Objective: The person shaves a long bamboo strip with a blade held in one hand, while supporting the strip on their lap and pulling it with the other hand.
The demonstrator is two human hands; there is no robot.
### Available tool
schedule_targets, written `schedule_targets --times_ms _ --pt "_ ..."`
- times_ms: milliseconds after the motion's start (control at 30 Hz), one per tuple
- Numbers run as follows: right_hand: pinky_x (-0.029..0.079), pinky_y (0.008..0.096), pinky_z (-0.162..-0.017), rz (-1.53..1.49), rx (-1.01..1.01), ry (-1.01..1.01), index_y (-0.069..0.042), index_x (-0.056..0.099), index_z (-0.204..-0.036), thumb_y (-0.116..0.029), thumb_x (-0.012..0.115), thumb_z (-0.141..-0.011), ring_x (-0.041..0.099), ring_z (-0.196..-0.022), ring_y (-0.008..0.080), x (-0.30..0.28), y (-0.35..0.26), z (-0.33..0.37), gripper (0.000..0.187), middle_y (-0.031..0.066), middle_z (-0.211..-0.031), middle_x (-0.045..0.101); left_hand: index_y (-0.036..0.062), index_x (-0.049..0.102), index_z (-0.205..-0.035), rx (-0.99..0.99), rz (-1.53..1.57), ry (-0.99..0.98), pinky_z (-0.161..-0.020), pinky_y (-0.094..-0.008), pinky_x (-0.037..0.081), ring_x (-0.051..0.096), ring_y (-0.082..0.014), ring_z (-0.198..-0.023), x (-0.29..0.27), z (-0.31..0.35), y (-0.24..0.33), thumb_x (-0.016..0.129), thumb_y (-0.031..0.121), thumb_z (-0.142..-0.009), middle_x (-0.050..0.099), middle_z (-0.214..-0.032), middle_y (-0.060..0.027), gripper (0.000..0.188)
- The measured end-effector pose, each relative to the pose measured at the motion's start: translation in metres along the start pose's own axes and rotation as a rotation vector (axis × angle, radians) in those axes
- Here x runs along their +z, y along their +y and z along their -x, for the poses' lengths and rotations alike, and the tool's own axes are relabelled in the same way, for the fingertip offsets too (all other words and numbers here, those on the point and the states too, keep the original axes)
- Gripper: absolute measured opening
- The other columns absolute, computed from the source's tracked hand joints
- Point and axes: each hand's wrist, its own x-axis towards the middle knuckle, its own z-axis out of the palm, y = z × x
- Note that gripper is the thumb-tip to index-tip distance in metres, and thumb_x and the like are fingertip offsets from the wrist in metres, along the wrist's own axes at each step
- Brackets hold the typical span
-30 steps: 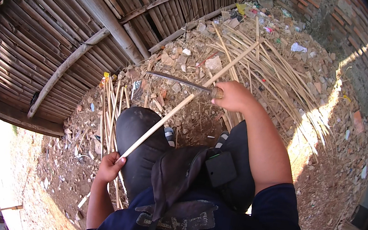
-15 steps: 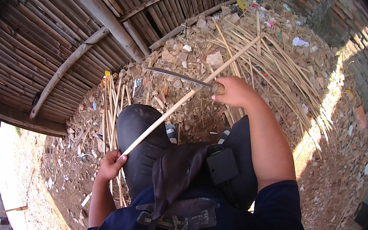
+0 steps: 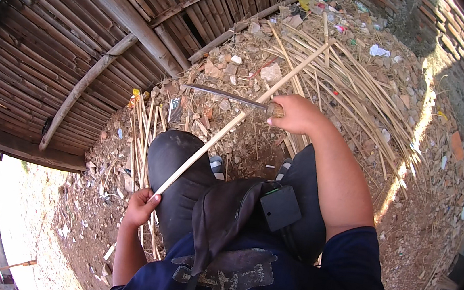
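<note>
A long pale bamboo strip slants from my left knee up to the far right. My left hand is closed round its near end, thumb on top. In my right hand is the wooden handle of a long, slightly curved knife. Its blade points left and crosses the strip close to the handle; whether the edge bites into the strip cannot be made out. The far end of the strip reaches over a heap of thin split strips on the ground.
More strips lie beside my left leg. A bamboo-slat structure rises at the left, and a brick wall stands at the far right. Rubble, stones and litter cover the ground. A small black box rests on my lap.
Both hands keep their grips, and the knife and strip stay in nearly the same place. Only a very slight shift of the view shows.
</note>
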Motion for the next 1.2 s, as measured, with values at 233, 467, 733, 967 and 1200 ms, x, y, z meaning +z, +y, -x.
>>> schedule_targets --times_ms 233,467,733,967,1200 --pt "0.053 0.0453 -0.094 -0.01 0.025 0.04 -0.012 0.064 -0.131 -0.034 0.076 -0.082 0.065 -0.111 0.0352 0.008 0.021 -0.007 0.055 0.0186 -0.118 0.069 0.009 0.05 -0.07 0.015 -0.042 0.024 -0.053 -0.0259 0.029 0.036 -0.0039 -0.061 0.001 0.0 -0.003 0.072 0.03 -0.096 0.046 -0.063 0.0081 0.04" --pt "0.052 0.0441 -0.091 0.078 0.093 0.017 -0.002 0.064 -0.127 -0.031 0.078 -0.081 0.066 -0.105 0.0398 -0.004 -0.01 0.0 0.057 0.0243 -0.11 0.069 0.0076 0.053 -0.072 0.032 -0.073 0.078 -0.053 -0.0254 0.031 0.037 -0.004 -0.06 0.004 0.005 -0.003 0.073 0.032 -0.095 0.047 -0.063 0.0078 0.039" --pt "0.053 0.0459 -0.092 -0.033 0.066 0.044 -0.009 0.067 -0.122 -0.034 0.076 -0.082 0.066 -0.107 0.0372 0.004 0.02 -0.017 0.049 0.0207 -0.11 0.07 0.0082 0.053 -0.074 -0.002 -0.113 0.053 -0.056 -0.0249 0.032 0.038 -0.004 -0.063 0.004 0.005 0.005 0.07 0.031 -0.097 0.048 -0.066 0.0077 0.037" --pt "0.054 0.0465 -0.087 0.101 0.048 -0.002 -0.01 0.067 -0.117 -0.037 0.078 -0.081 0.067 -0.102 0.0378 -0.003 -0.021 0.0 0.046 0.0189 -0.103 0.07 0.0057 0.053 -0.071 0.043 -0.233 0.118 -0.052 -0.0289 0.034 0.04 -0.0072 -0.06 0.006 0.008 0.009 0.075 0.038 -0.092 0.047 -0.061 0.0046 0.045" --pt "0.053 0.0441 -0.092 -0.079 -0.001 0.23 -0.002 0.066 -0.123 -0.039 0.08 -0.08 0.067 -0.104 0.0387 0.013 0.032 -0.015 0.059 0.0244 -0.109 0.069 0.0059 0.053 -0.071 0.019 -0.089 0.085 -0.053 -0.0282 0.034 0.039 -0.0066 -0.06 0.005 0.002 -0.01 0.076 0.035 -0.092 0.047 -0.062 0.0057 0.043"
